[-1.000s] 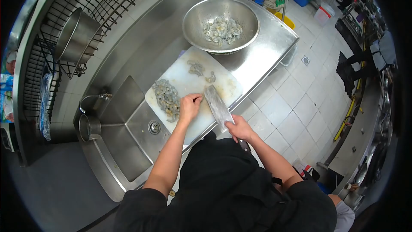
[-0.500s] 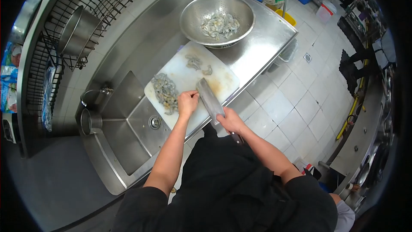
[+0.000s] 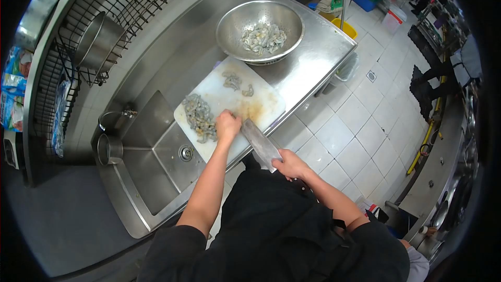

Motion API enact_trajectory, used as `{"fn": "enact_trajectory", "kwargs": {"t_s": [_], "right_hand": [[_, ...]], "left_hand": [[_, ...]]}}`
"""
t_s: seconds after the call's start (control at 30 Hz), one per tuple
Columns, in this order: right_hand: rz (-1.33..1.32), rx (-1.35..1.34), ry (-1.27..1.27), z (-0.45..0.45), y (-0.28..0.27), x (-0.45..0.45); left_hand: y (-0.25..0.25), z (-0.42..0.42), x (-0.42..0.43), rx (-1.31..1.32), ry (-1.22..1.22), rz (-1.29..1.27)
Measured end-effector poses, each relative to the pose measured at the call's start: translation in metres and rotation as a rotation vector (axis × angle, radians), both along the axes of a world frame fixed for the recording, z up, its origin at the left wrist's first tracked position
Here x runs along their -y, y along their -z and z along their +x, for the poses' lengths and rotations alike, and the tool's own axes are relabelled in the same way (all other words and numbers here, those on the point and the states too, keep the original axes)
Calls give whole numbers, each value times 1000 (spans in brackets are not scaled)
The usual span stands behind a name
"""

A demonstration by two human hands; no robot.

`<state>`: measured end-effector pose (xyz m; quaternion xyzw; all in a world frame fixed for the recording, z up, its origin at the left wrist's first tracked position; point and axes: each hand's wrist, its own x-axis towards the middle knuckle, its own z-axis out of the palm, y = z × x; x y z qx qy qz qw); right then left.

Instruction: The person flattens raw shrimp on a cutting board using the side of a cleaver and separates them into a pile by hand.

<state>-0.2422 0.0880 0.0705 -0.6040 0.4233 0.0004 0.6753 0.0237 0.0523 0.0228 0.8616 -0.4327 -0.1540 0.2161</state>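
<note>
On a white cutting board (image 3: pixel 267 96) lies a heap of peeled, greyish shrimp (image 3: pixel 197 116), close to the sink side. A smaller group of shrimp (image 3: pixel 231 80) and a single one (image 3: pixel 248 91) rest farther back. My left hand (image 3: pixel 228 126) is over the board beside the heap, its fingers pinched together; whatever they hold is hidden. My right hand (image 3: pixel 291 164) grips a cleaver (image 3: pixel 260 142), its broad blade slanting toward my left fingertips at the board's near edge. Behind the board stands a metal colander (image 3: pixel 229 32) with more shrimp inside.
A steel sink (image 3: pixel 151 162) with a drain adjoins the board on the left, with a small pot (image 3: pixel 109 149) at its corner. Above it a wire rack (image 3: pixel 122 8) carries a metal pot (image 3: pixel 99 42). A tiled floor (image 3: pixel 344 130) lies right of the counter. Someone's dark-clad legs show at far right.
My right hand and the cleaver have moved down toward my body, the blade drawn back toward the board's near edge. My left hand stays pinched beside the heap. The view has shifted slightly.
</note>
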Motion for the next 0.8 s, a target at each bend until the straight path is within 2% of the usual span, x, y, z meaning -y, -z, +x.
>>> {"fn": "enact_trajectory", "kwargs": {"t_s": [0.03,0.07,0.13,0.17,0.23,0.27,0.33,0.37,0.43,0.57,0.63,0.67,0.73,0.77,0.8], "right_hand": [[14,10,17,-1,-2,1],[12,11,18,-1,-5,2],[-27,-22,20,2,-12,6],[-29,-22,23,4,-12,7],[-64,-62,37,8,-9,8],[-62,-64,39,9,-7,8],[-63,-60,71,13,-1,7],[-62,-59,71,17,0,7],[-62,-73,87,22,1,7],[-71,-69,72,30,4,9],[-61,-62,86,32,12,11],[-60,-65,84,32,14,11],[-20,-63,159,33,16,14],[-20,-65,157,33,16,15],[-19,-72,167,34,16,16]], "left_hand": [[-4,1,8,59,35,114],[0,7,18,60,36,111],[14,29,42,-256,-6,-29],[14,39,54,-256,-3,-30],[3,55,69,-741,61,-461],[-6,67,68,-743,62,-458],[-45,89,60,-397,392,-9],[-55,95,55,-397,391,-8],[-65,103,36,91,736,722],[-42,116,12,217,704,628],[-38,116,9,64,613,434],[-36,113,8,59,612,434],[-42,95,9,-223,484,238],[-43,85,7,-226,483,238],[-41,75,3,-82,496,261]]}}
